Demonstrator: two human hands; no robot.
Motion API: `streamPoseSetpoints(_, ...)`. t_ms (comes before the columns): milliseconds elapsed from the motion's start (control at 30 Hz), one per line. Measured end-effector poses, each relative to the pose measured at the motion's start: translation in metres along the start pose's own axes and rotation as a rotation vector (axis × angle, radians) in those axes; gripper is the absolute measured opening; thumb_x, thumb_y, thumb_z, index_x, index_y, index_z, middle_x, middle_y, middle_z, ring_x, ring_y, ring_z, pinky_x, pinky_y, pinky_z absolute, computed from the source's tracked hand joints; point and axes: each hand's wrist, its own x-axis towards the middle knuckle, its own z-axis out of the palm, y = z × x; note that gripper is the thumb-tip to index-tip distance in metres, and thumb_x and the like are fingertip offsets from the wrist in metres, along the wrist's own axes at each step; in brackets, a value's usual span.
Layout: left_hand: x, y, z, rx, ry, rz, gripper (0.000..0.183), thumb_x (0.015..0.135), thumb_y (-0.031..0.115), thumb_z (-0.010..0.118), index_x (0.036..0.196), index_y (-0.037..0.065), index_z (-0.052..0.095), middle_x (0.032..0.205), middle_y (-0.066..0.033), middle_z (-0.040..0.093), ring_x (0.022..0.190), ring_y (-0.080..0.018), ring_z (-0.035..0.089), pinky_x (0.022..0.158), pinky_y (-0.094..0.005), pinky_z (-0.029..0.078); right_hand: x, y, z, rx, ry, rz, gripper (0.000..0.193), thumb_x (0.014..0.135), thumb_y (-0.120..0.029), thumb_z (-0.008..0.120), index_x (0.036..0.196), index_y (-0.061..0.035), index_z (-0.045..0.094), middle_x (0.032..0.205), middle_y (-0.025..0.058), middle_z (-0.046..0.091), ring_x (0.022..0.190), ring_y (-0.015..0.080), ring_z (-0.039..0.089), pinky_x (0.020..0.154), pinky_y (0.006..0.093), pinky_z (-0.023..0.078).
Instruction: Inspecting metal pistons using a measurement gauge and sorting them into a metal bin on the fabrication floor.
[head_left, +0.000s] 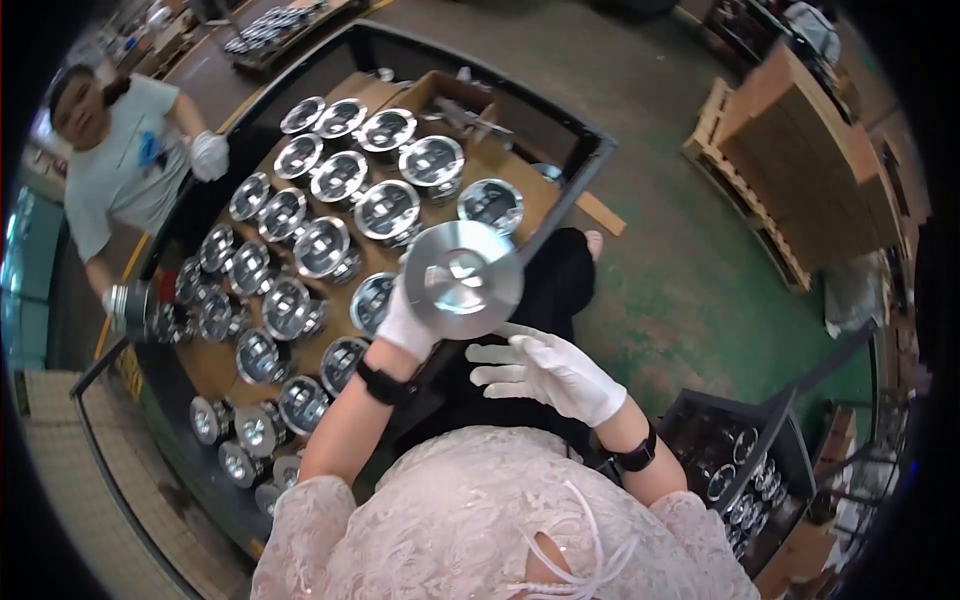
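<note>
My left hand [408, 322], in a white glove, grips a round silver metal part [464, 278] from its left side and underneath. The part's flat, brushed disc face points up, with a shiny centre. Most of my left fingers are hidden beneath it. Just below and to the right of the disc, my right hand [548, 376], also gloved in white, is open with its fingers apart and holds nothing. Left of my hands, several shiny flanged metal parts [387, 208] stand in rows on brown cardboard [222, 373] in a dark-framed cart [560, 118].
Across the cart at left, a person [125, 160] in white gloves holds a ribbed metal cylinder [132, 308]. A dark crate [690, 410] with more shiny parts stands at lower right. Farther right is a cardboard box [800, 165] on a wooden pallet [745, 195].
</note>
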Motion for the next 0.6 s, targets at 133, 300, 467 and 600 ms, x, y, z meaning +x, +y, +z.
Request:
streamPoseSetpoints(133, 0.034, 0.001, 0.056, 0.066, 0.468, -0.024, 0.049, 0.109, 0.045, 0.046, 0.132, 0.005, 0.059, 0.127, -0.0114, 0.067, 0.115, -0.0237, 0.064, 0.103, -0.0384, 0.053, -0.001, 0.014, -0.003, 0.135, -0.100, -0.174, 0.067, 0.102, -0.042, 0.064, 0.151, -0.0024, 0.041, 0.155, 0.0270, 0.044, 0.131, 0.0355, 0.058, 0.108, 0.0465, 0.051)
streamPoseSetpoints(300, 0.038, 0.021, 0.109, 0.863, 0.314, 0.308, 0.058, 0.111, 0.044, 0.037, 0.121, -0.006, 0.065, 0.104, -0.0144, 0.074, 0.085, -0.0186, 0.071, 0.072, -0.0305, 0.057, 0.031, 0.028, -0.016, 0.451, -0.267, -0.233, 0.051, 0.105, -0.034, 0.059, 0.144, -0.0035, 0.048, 0.151, 0.0245, 0.047, 0.139, 0.0373, 0.050, 0.114, 0.0489, 0.047)
streamPoseSetpoints(467, 0.029, 0.010, 0.115, 1.056, 0.216, 0.321, 0.059, 0.110, 0.044, 0.044, 0.099, -0.008, 0.070, 0.084, -0.0086, 0.072, 0.081, -0.0137, 0.064, 0.078, -0.0290, 0.050, 0.037, 0.037, -0.029, 0.411, -0.189, -0.324, 0.061, 0.104, -0.031, 0.060, 0.154, -0.0017, 0.038, 0.150, 0.0198, 0.049, 0.132, 0.0370, 0.056, 0.107, 0.0442, 0.054)
streamPoseSetpoints(600, 0.027, 0.005, 0.120, 1.040, 0.046, 0.268, 0.061, 0.111, 0.049, 0.042, 0.113, -0.006, 0.070, 0.106, -0.0115, 0.074, 0.100, -0.0167, 0.066, 0.092, -0.0313, 0.050, 0.027, 0.031, -0.043, 0.262, -0.068, -0.384, 0.059, 0.104, -0.032, 0.060, 0.152, -0.0018, 0.043, 0.143, 0.0187, 0.057, 0.125, 0.0315, 0.062, 0.106, 0.0448, 0.055)
